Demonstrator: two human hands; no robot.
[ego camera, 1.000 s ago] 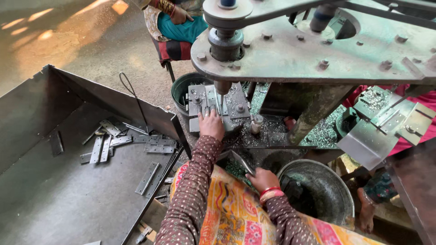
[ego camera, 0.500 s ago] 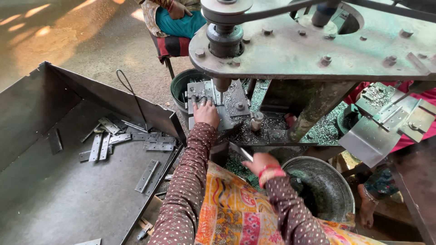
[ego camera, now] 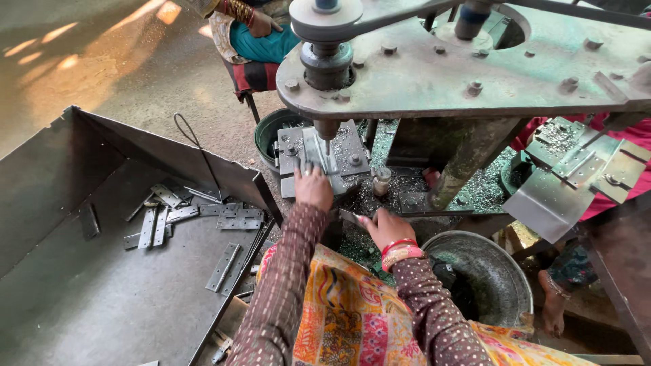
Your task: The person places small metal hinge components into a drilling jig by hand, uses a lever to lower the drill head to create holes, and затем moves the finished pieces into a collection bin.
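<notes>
My left hand (ego camera: 313,188) reaches forward onto the die block (ego camera: 324,157) of a press machine, fingers on a flat metal strip (ego camera: 317,154) lying under the punch (ego camera: 327,132). My right hand (ego camera: 384,226), with red bangles at the wrist, holds another flat metal strip (ego camera: 352,218) just in front of the block. Both sleeves are dark and dotted, over a bright patterned cloth on my lap.
A large grey metal tray (ego camera: 61,298) at the left holds several punched metal strips (ego camera: 227,266). The press's heavy plate (ego camera: 475,68) overhangs the work. A round metal bowl (ego camera: 491,271) sits at my right. Another person sits beyond the machine (ego camera: 254,30); someone's foot (ego camera: 553,305) shows at the right.
My left hand stays at the die block. My right hand has moved up and forward from beside the bowl, bringing a strip nearer the block.
</notes>
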